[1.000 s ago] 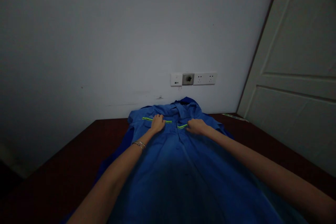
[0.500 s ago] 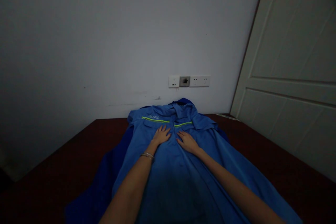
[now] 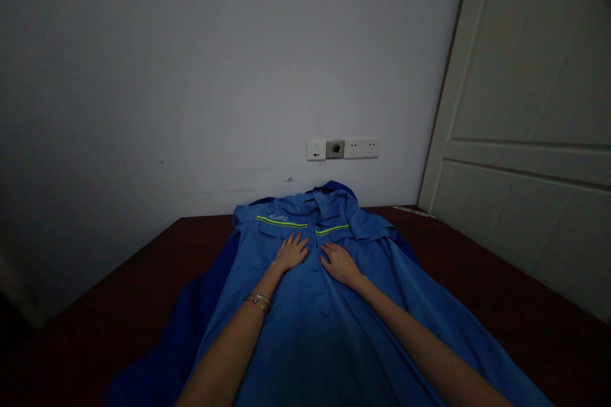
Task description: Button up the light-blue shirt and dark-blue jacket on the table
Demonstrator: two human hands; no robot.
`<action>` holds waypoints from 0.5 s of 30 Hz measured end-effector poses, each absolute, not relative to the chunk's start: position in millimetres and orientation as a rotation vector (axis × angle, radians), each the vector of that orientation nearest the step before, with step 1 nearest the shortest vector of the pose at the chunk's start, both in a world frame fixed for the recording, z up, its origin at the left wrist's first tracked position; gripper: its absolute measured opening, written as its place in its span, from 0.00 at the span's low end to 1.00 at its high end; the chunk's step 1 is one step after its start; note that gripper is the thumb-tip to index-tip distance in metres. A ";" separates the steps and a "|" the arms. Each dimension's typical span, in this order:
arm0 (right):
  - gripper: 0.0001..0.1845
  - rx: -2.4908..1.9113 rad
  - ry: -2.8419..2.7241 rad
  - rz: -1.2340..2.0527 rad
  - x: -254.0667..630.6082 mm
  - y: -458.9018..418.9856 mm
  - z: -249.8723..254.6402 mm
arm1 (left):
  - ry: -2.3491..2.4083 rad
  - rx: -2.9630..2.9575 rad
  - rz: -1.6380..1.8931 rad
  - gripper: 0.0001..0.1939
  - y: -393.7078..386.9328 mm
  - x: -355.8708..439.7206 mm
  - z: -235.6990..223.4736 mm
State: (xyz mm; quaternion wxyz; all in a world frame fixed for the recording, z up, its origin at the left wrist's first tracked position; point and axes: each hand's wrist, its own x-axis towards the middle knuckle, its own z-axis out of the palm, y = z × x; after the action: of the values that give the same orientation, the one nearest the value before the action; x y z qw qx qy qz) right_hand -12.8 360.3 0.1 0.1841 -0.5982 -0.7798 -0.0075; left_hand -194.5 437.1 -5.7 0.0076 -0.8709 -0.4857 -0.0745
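A light blue work jacket (image 3: 296, 305) lies spread face up, its collar toward the wall. Yellow-green stripes cross its chest, with pale lettering above the left one. My left hand (image 3: 291, 252) rests flat on the jacket's front just below the left stripe, fingers spread; bracelets circle that wrist. Across the front placket, my right hand (image 3: 340, 263) lies on the fabric below the right stripe, its fingers stretched out. Darker blue cloth (image 3: 176, 331) shows from under the jacket on the left and behind its collar.
The jacket lies on a dark reddish-brown table (image 3: 143, 273) that meets a pale wall (image 3: 229, 76). Wall sockets (image 3: 361, 149) sit above the collar. A white panelled door (image 3: 520, 216) stands along the right side. A thin strip (image 3: 413, 211) lies near the back right corner.
My left hand has slid slightly back toward me over the fabric. The right hand stays almost in place, and the view has shifted a little.
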 end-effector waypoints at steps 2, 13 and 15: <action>0.26 -1.682 -2.208 -0.027 -15.6 352.5 3.6 | -1.531 -2.720 -0.241 0.25 428.6 -197.1 -4.6; 0.18 -1.908 -1.908 0.163 -14.4 417.5 33.0 | -1.695 -2.652 -0.753 0.17 431.3 -196.5 12.1; 0.19 -1.928 -1.894 0.193 -14.3 433.4 32.7 | -1.764 -2.668 -0.849 0.14 442.3 -195.8 15.9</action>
State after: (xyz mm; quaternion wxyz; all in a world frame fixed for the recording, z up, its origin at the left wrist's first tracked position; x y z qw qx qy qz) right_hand -14.3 433.4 32.7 0.2143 -0.6951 -0.6828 0.0694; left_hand -195.8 442.3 15.9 -0.0837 -0.8034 -0.5312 -0.2558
